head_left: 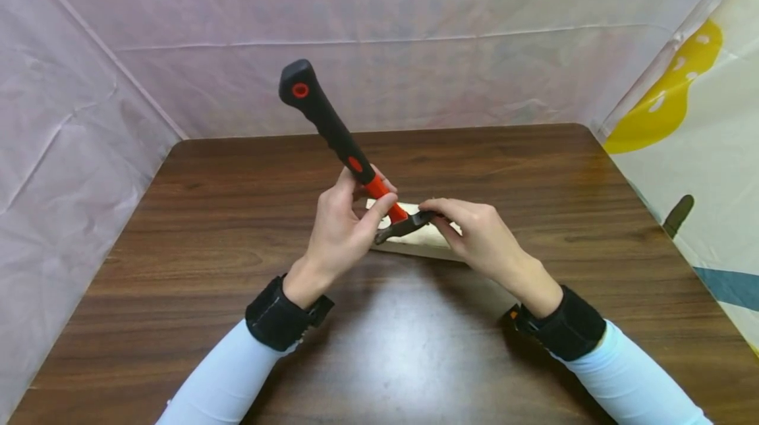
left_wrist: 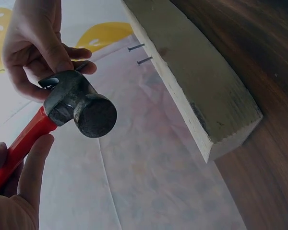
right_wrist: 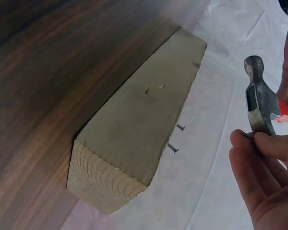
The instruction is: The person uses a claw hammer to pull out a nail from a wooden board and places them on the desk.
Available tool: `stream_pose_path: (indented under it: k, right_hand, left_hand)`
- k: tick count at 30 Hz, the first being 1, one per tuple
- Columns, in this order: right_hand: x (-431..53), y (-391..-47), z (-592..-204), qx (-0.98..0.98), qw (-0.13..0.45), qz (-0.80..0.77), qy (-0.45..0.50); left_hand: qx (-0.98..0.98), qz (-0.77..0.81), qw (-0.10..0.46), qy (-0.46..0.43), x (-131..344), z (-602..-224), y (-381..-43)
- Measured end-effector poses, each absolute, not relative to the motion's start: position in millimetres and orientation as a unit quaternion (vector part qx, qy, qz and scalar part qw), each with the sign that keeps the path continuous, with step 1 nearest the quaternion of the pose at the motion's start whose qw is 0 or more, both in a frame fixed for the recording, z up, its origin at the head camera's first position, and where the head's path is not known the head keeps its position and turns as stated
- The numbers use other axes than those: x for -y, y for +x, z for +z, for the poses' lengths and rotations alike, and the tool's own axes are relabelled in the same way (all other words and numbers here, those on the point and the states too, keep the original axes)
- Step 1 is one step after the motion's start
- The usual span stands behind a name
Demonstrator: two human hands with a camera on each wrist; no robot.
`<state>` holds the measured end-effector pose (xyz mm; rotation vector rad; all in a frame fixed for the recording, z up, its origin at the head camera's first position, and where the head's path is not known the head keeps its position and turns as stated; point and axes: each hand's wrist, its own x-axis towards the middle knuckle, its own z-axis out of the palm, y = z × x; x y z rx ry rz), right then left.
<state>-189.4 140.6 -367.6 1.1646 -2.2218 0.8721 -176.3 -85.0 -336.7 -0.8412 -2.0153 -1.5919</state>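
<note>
Starting at the left, we see the left hand (head_left: 344,224) gripping a claw hammer with a ribbed black handle and red neck (head_left: 338,134), thumb and fingers closed about the red part. We take this low grip, close to the head, as a way to keep the heavy end steady while the handle rises free. The hammer is held up over the brown wood-grain table (head_left: 237,234); its long axis slants from the butt, high at the left, down to the dark metal hammer head (head_left: 406,225) at the lower right. The round striking face looks left, towards the left wrist, and the claw points right, towards the other hand.

Beneath the head lies a pale, rough-sawn wooden block (head_left: 423,238), its long axis running roughly left to right. In the wrist views we find two thin grey nails (left_wrist: 136,47) standing out of its upper side, apart from the hammer. Lying on its broad side, the block probably gives those nails a stable base.

Farther right, the right hand (head_left: 483,234) has thumb and fingertips pinched at the claw, around a small dark sliver (right_wrist: 247,135) that looks like another nail; we cannot tell whether it sits in the slot. That pinch seems meant for fine placing.
</note>
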Motion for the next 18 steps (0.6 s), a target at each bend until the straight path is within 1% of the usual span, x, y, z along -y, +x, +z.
stream_pose_path:
  k: [8, 18]
  right_hand:
    - [-140.8, -190.3, -368.5, 0.811, 0.239, 0.337, 0.413]
    - [-151.3, -193.0, -368.5, 0.822, 0.242, 0.34, 0.387]
  left_hand:
    - [0.737, -0.565, 0.218, -0.301, 87.8, -337.5, -177.7]
    - [0.76, -0.543, 0.24, -0.265, 94.5, -339.6, -180.0]
